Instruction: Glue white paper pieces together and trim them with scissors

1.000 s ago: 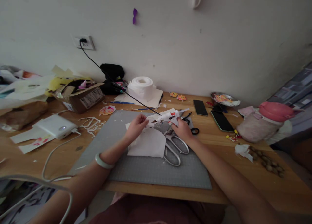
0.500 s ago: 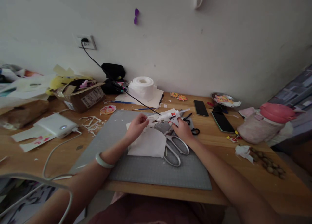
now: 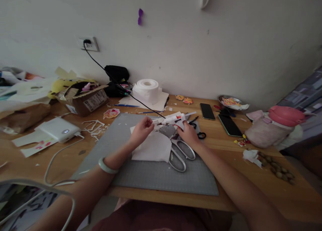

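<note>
My right hand (image 3: 188, 133) is wrapped round the grip of a white glue gun (image 3: 173, 119), its nozzle turned left and a glue stick poking out behind. Close to the nozzle, my left hand (image 3: 143, 130) pinches a small white piece (image 3: 156, 123), perhaps paper; the fingers partly hide it. Below the hands a white paper sheet (image 3: 151, 147) lies on the grey cutting mat (image 3: 161, 179). Large scissors with silver handles (image 3: 179, 164) rest at the sheet's right edge, their blades mostly covered.
A black cord runs from the wall socket (image 3: 88, 43) to the glue gun. Behind stands a white paper roll (image 3: 146, 91). At left are a cardboard box (image 3: 88, 102) and a white power bank (image 3: 60, 129). Phones (image 3: 229, 125) and a pink-lidded bottle (image 3: 264, 130) stand right.
The glue gun's nozzle and the white piece at my left fingertips have shifted very slightly. Both hands stay in nearly the same place and keep their hold.
</note>
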